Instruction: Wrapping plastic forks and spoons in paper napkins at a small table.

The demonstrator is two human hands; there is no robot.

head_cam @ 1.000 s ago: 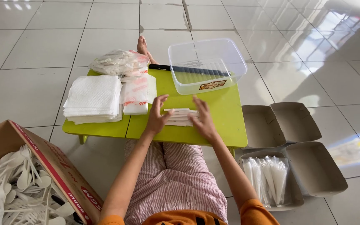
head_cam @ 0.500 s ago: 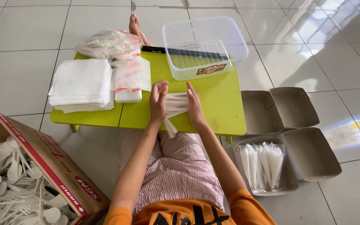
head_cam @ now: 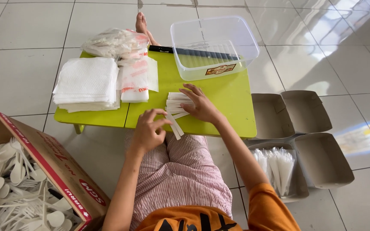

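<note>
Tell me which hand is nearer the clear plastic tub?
Right. The right hand rests on the paper strips just below the tub; the left hand is lower, at the table's near edge.

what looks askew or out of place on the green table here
One thin white sleeve sticks out slantwise from the neat stack of sleeves, pinched by the left hand while the right hand rests on the stack. Nothing spilled.

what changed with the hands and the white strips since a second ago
The left hand came off the stack of white strips and now pinches one strip, drawn toward the table's near edge. The right hand stays flat on the stack. Napkins, clear tub and boxes did not move.
</note>
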